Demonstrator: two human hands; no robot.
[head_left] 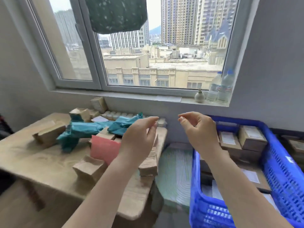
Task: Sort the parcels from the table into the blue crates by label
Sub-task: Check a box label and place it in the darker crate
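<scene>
We see a wide window filling the upper frame, tower blocks beyond it. A dark green cloth hangs at top centre. On the sill, right, stand two water bottles beside a small round vase.

The blue crate runs off the right edge; parcel labels blur unreadably.

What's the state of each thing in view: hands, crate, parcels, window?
Left hand: raised over the table, fingers relaxed, holding nothing.
Right hand: raised beside the crate, fingers loosely curled, holding nothing.
Crate: holds several labelled boxes.
Table: parcels unsorted on it.
Teal bags: crumpled, lying across boxes.
Pink parcel: leaning among the boxes.
Window: shut.
Bottles: upright on the sill.
</scene>
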